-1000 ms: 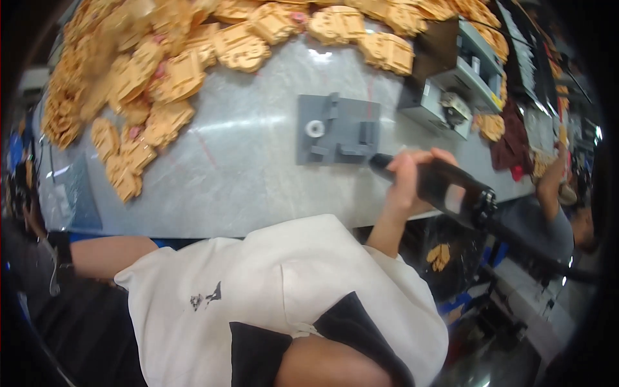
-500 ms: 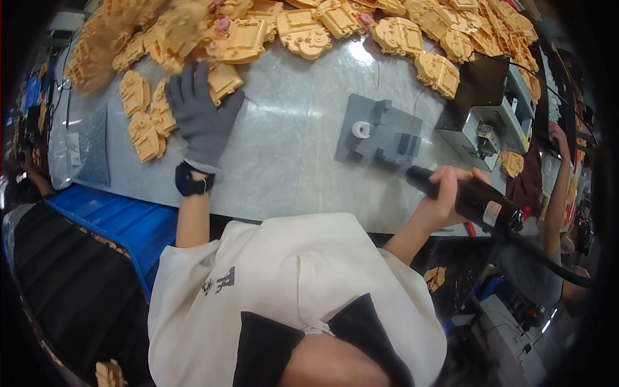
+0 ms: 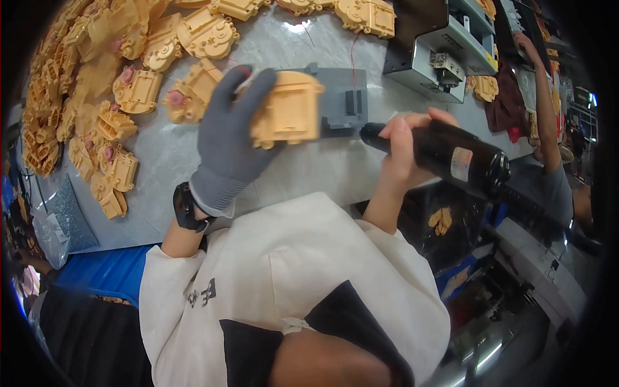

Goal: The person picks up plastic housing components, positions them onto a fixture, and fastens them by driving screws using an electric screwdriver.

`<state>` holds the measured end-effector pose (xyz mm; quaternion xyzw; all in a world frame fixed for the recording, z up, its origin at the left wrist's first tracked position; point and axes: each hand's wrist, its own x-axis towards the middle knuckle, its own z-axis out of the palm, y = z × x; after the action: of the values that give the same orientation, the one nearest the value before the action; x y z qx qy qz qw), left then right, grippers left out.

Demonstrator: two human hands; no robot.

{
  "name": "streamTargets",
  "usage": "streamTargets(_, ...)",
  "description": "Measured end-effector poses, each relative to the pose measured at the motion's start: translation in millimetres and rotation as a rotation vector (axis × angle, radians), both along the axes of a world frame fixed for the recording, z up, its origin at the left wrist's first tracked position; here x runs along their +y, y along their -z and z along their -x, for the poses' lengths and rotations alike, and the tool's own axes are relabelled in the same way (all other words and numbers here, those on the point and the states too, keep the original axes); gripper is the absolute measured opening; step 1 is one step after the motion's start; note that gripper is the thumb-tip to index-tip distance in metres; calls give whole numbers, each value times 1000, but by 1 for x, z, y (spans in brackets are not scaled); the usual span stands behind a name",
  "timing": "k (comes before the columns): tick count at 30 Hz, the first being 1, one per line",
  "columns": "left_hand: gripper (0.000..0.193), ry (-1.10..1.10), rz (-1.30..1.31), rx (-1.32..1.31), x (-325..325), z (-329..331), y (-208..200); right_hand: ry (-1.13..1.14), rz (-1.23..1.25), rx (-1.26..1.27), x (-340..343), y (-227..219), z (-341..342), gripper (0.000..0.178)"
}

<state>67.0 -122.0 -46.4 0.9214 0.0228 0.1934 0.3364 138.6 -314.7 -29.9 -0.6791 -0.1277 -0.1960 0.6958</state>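
My left hand [image 3: 235,138], in a grey glove, is closed on a yellow plastic housing [image 3: 293,109] with a raised square middle. It holds the housing up over the left part of a grey fixture block [image 3: 348,103] on the bench, hiding that part. Bare and wrapped round a black electric screwdriver [image 3: 451,155], my right hand [image 3: 403,148] is just right of the fixture. The screwdriver's narrow end points left toward the fixture, and its cable runs off to the lower right.
Yellow housings [image 3: 209,32] are heaped along the far and left bench [image 3: 161,187]. A metal device box [image 3: 438,64] stands at the right back, near a dark red cloth [image 3: 506,109]. A blue bin [image 3: 106,274] sits below the left edge. Another person's arm [image 3: 545,109] reaches in at far right.
My left hand has lifted a housing from the bench and carried it right, over the fixture. My right hand still holds the screwdriver. The whole view has shifted.
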Motion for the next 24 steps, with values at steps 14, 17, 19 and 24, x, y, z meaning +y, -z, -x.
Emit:
streamTargets(14,84,254,-323,233,-36,-34,-1,10,22,20,-6,2,-1,43)
streamTargets(17,92,278,-132,185,-26,-34,-7,13,73,-20,-7,4,-3,43)
streamTargets(19,96,268,16,184,-16,-29,-12,11,62,-11,-7,5,-3,43)
streamTargets(24,101,83,-20,-14,2,-1,-36,8,47,9,-4,5,-4,43)
